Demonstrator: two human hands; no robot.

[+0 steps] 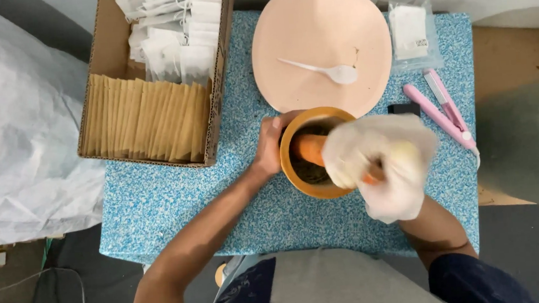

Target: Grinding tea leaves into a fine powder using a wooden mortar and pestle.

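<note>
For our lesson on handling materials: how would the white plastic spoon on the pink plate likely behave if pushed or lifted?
The white plastic spoon looks thin, so probably very light and slightly bendy. Lying loose on the smooth pink plate, it would likely slide or spin when nudged. Its narrow handle might snap if forced.

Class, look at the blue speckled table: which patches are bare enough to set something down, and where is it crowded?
Bare: the front-left table below the cardboard box, and the front strip below the mortar. Crowded: the back, with box, pink plate, packet and pink tool.
</note>
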